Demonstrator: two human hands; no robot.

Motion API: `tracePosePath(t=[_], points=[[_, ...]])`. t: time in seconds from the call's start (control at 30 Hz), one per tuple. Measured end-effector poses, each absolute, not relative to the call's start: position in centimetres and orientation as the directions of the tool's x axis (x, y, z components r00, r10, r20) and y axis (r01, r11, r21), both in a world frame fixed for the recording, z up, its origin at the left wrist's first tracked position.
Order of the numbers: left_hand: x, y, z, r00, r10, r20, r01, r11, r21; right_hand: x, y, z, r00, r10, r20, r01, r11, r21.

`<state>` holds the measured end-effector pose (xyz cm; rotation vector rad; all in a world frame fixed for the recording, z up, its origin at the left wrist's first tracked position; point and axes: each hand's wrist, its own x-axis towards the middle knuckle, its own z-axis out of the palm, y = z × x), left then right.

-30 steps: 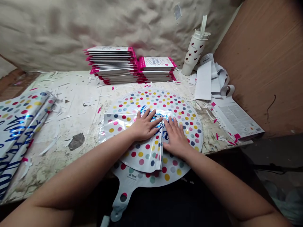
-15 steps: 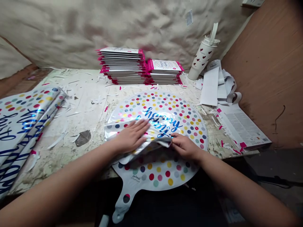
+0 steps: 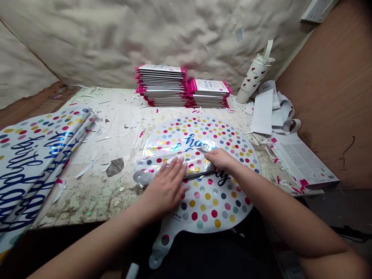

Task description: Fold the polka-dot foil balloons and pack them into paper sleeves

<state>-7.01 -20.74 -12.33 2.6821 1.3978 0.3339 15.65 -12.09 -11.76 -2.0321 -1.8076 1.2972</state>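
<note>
A folded foil balloon [image 3: 162, 161], white with coloured dots, lies as a long narrow strip on top of a flat round foil balloon [image 3: 209, 207] with blue lettering and a tail hanging over the table's front edge. My left hand [image 3: 170, 182] rests on the strip's near edge, fingers stretched out and pressing down. At the strip's right end, my right hand [image 3: 219, 159] pinches the folded foil between thumb and fingers. The strip's grey tail end with a hole sticks out at the left.
More dotted foil balloons [image 3: 43, 155] lie overlapping at the left. Stacks of pink-edged packets [image 3: 164, 87] stand at the back, beside a white tumbler [image 3: 254, 77] with hearts. White paper strips [image 3: 263, 112] and a printed card [image 3: 305, 157] lie right. Scraps litter the table [image 3: 113, 120].
The wider folded piece has been folded over into a narrow strip. My right hand went from lying flat to pinching its end; my left hand slid toward me. The view has shifted left.
</note>
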Motion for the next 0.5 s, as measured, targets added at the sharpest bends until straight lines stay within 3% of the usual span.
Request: tracePosePath(t=[0.07, 0.13, 0.17, 0.23, 0.3, 0.33, 0.43, 0.5], points=[[-5.7, -21.8, -14.0, 0.588, 0.807, 0.053, 0.795, -0.589, 0.144, 15.6, -12.6, -11.5, -0.045, 0.896, -0.442, 0.792, -0.238, -0.562], [-5.6, -22.2, -15.2, 0.567, 0.823, 0.017, 0.815, -0.564, 0.128, 15.3, -13.6, -11.4, -0.063, 0.969, -0.24, 0.856, -0.071, -0.513], [-5.7, -22.2, -15.6, 0.562, 0.827, 0.012, 0.82, -0.559, 0.124, 15.1, -14.3, -11.5, -0.159, 0.982, -0.105, 0.879, 0.093, -0.468], [-6.2, -22.1, -15.9, 0.566, 0.824, 0.02, 0.817, -0.564, 0.12, 14.5, -15.4, -12.0, -0.484, 0.872, 0.074, 0.816, 0.48, -0.322], [-6.4, -22.0, -15.8, 0.574, 0.818, 0.032, 0.811, -0.573, 0.12, 14.2, -16.0, -12.7, -0.681, 0.732, 0.024, 0.707, 0.665, -0.242], [-6.4, -22.0, -15.7, 0.575, 0.817, 0.037, 0.809, -0.575, 0.121, 14.2, -16.0, -13.1, -0.674, 0.737, -0.042, 0.725, 0.649, -0.231], [-6.3, -22.1, -15.4, 0.573, 0.819, 0.034, 0.81, -0.573, 0.124, 14.9, -15.8, -13.4, -0.402, 0.902, -0.159, 0.911, 0.376, -0.17], [-6.3, -22.2, -15.4, 0.572, 0.82, 0.024, 0.812, -0.57, 0.124, 15.5, -16.0, -13.1, -0.417, 0.901, -0.122, 0.905, 0.399, -0.145]])
